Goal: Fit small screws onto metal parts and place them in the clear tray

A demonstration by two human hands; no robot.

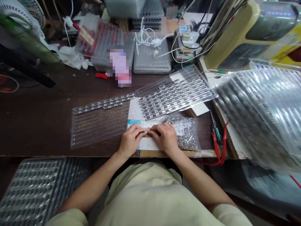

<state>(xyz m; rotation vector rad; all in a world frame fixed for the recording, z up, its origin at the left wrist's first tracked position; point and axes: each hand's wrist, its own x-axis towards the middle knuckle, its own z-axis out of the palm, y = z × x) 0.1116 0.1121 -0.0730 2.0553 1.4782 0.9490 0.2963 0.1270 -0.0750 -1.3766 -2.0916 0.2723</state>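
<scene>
My left hand (130, 139) and my right hand (165, 138) meet at the front edge of the dark table (42, 122), fingers curled, pinching a small metal part (145, 132) between them. Under my right hand lies a clear bag of small metal parts (188, 135). Just beyond, a clear ribbed tray (175, 92) holds rows of the same metal parts. A second clear tray (98, 121) to the left carries only a couple of rows along its far edge. White paper (135, 111) lies under my hands.
A stack of clear trays (263, 113) looms at the right, another tray (35, 188) sits low at the left below the table edge. Grey tray stacks (150, 59), white cables (145, 37), a fan (21, 15) and a beige machine (246, 34) crowd the back. Red-handled tools (217, 138) lie right of the bag.
</scene>
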